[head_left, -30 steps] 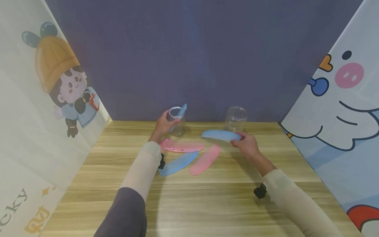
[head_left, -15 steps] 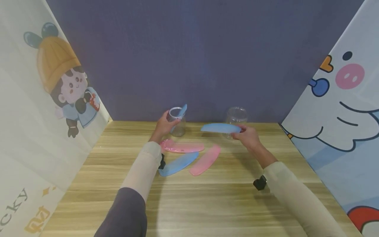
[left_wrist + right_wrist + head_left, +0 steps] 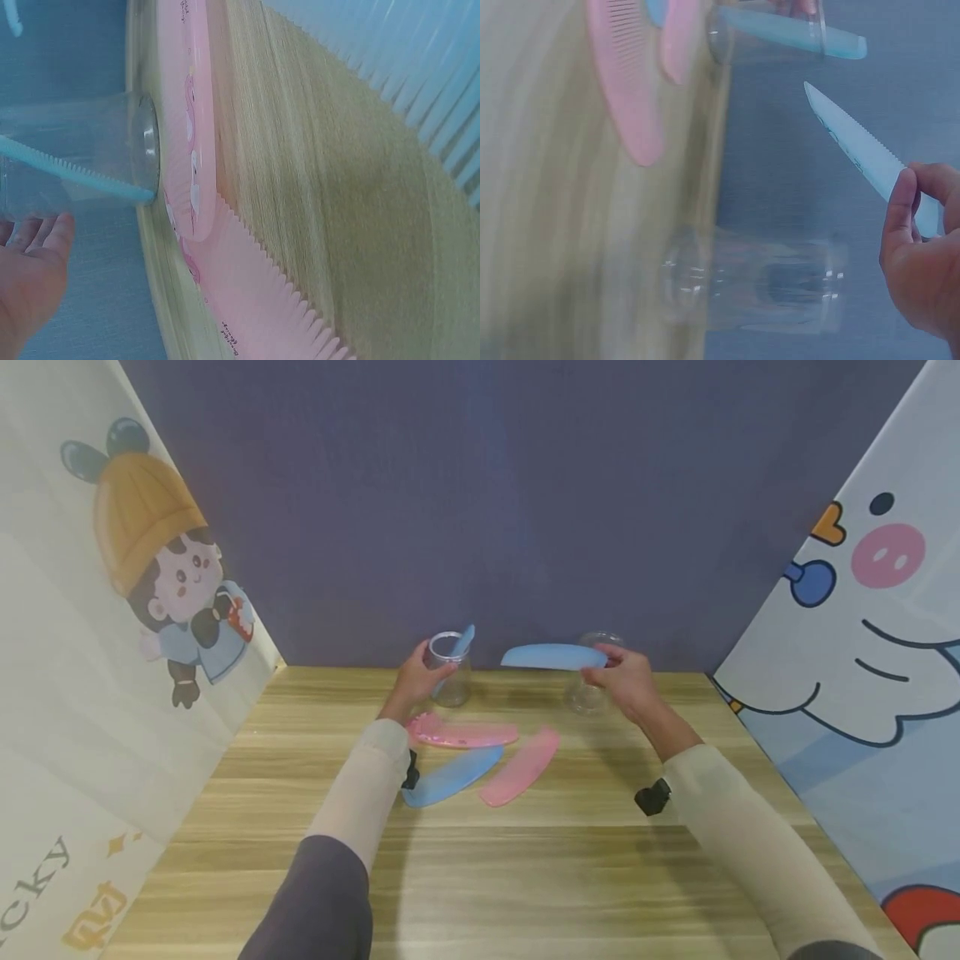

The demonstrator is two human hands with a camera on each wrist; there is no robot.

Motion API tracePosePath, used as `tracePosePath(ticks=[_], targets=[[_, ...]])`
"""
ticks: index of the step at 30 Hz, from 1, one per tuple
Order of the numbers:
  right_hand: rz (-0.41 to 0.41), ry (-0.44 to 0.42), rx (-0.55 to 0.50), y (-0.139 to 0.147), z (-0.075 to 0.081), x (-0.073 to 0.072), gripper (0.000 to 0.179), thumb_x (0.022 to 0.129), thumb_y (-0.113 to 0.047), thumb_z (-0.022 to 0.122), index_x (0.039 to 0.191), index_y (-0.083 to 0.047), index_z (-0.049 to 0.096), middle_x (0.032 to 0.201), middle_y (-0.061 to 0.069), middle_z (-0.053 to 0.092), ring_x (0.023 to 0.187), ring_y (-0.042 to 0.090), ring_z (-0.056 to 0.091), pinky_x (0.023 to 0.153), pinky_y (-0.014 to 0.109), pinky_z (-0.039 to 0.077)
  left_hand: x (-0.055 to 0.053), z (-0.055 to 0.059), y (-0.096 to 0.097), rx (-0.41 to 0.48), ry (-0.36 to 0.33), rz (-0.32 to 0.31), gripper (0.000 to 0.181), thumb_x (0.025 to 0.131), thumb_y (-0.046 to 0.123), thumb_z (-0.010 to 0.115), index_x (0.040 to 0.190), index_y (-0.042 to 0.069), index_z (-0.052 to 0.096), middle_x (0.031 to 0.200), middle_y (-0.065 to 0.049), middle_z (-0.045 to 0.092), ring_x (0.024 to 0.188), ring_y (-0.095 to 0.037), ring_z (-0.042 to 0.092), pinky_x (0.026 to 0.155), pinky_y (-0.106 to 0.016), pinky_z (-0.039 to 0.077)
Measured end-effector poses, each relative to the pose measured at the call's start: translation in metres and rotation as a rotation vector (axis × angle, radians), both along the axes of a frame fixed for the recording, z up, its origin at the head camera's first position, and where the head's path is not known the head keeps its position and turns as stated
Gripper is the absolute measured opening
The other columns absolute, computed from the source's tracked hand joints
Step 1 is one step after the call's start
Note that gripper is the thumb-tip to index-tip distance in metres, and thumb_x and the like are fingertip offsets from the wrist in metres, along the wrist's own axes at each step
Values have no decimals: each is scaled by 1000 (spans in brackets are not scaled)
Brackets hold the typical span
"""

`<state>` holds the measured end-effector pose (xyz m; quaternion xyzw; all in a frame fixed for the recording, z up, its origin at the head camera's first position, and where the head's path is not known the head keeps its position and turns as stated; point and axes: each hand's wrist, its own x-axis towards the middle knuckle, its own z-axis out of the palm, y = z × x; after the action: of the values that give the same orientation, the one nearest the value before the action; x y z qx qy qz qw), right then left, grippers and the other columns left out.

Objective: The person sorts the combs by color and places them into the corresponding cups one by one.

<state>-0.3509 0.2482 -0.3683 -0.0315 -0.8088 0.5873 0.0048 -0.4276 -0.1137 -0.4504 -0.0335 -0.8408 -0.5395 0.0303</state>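
My left hand (image 3: 416, 681) grips a clear jar (image 3: 453, 692) near the back edge, thumb across its front. A blue comb (image 3: 464, 640) leans inside, one end above the rim; the left wrist view shows its teeth through the wall. My right hand (image 3: 628, 679) pinches another blue comb (image 3: 550, 656) by one end between thumb and fingers. This comb is held in the air, pointing left, just in front of a second clear jar (image 3: 757, 285). Hand and comb partly hide that jar in the head view; the right wrist view shows it with no comb inside.
On the wooden table (image 3: 525, 877) between the arms lie a pink comb (image 3: 472, 735), another pink comb (image 3: 520, 767) and a blue comb (image 3: 453, 777), close together. A dark panel (image 3: 480, 510) stands behind the table, with printed panels at both sides.
My right hand has raised the blue comb and brought it slightly left, from low in front of the second jar to near its rim. The left hand stays on its jar.
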Motion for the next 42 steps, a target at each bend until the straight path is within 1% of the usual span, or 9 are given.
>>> tracePosePath(ticks=[3,7,13,16,20,24,28,34,42], targets=[[-1,10,22,-4,13,-2,65,93,-13,74,152,-11,48,108,5,60,85,2,67,79,18,61,0,1,0,9,0,0,91,89,42,78,160,14,30,161,-17,41,147,-35,43,122,-50,37],[-15,18,33,-10,27,-5,65,93,-14,75,152,-13,48,119,5,60,89,3,66,77,17,60,1,2,-1,14,-9,-3,92,88,43,78,160,14,29,161,-17,41,147,-35,42,122,-50,37],[-16,13,70,-16,45,-8,65,94,-22,75,153,-21,48,112,6,62,97,9,70,80,19,60,2,3,0,-10,2,1,89,88,42,78,159,14,32,159,-18,43,145,-35,44,121,-50,38],[-8,10,21,-19,54,-10,65,95,-21,73,154,-22,47,134,12,54,108,15,69,90,24,60,2,2,0,-8,7,0,90,88,42,79,159,14,32,159,-18,43,146,-36,44,121,-49,38],[-4,-3,-52,-25,66,-12,65,96,-17,72,155,-22,45,163,15,31,122,21,65,103,31,56,0,1,-1,-2,12,-8,91,88,42,79,160,13,31,160,-18,42,146,-36,43,122,-50,38],[6,-17,-79,-33,75,-16,65,95,-18,73,154,-24,47,169,14,23,123,18,65,99,26,57,-1,0,-2,1,16,-6,91,87,43,79,159,14,32,160,-17,42,146,-35,43,122,-49,38],[23,-12,-113,-44,80,-21,64,94,-15,73,153,-23,49,169,13,24,118,14,66,96,23,59,0,0,-2,-9,15,-3,90,87,44,79,159,15,33,160,-16,43,146,-35,43,122,-50,37],[48,-2,-104,-60,81,-28,62,95,-11,71,152,-16,49,161,16,35,105,11,69,104,34,56,3,1,0,-30,10,1,90,88,45,78,160,15,32,161,-16,42,147,-36,42,122,-52,36],[61,44,-129,-86,81,-37,55,94,-6,70,146,-4,54,125,12,63,92,9,70,91,25,61,2,2,-1,-35,11,8,90,88,45,77,160,15,31,161,-16,41,147,-37,41,122,-53,35]])
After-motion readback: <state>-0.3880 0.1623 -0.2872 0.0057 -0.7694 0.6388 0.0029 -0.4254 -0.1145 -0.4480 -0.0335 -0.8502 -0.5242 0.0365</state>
